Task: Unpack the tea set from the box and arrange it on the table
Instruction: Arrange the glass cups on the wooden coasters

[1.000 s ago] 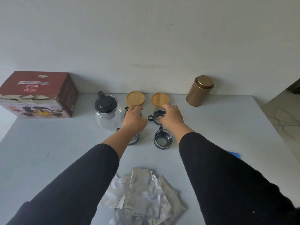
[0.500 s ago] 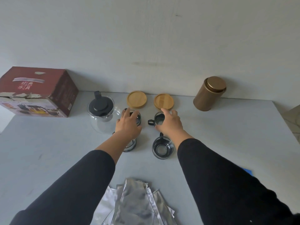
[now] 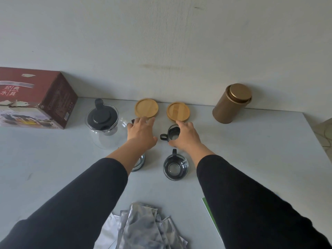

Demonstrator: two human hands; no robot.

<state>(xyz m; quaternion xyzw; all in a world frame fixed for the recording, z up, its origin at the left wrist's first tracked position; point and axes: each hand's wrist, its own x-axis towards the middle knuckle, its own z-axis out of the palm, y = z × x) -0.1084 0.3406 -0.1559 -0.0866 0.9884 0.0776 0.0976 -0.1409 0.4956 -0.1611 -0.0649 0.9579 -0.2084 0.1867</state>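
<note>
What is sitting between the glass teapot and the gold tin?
In the head view, two round wooden coasters lie side by side at the wall, between the glass teapot and the gold tin.

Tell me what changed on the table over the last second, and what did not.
Both hands reached further toward the wall. The left hand still covers its far cup, its fingertips now at the left coaster. The right hand still grips the right far cup, fingertips near the right coaster. No cup visibly moved or was released. Teapot, near cup, tin, box and foil packets stayed put.
</note>
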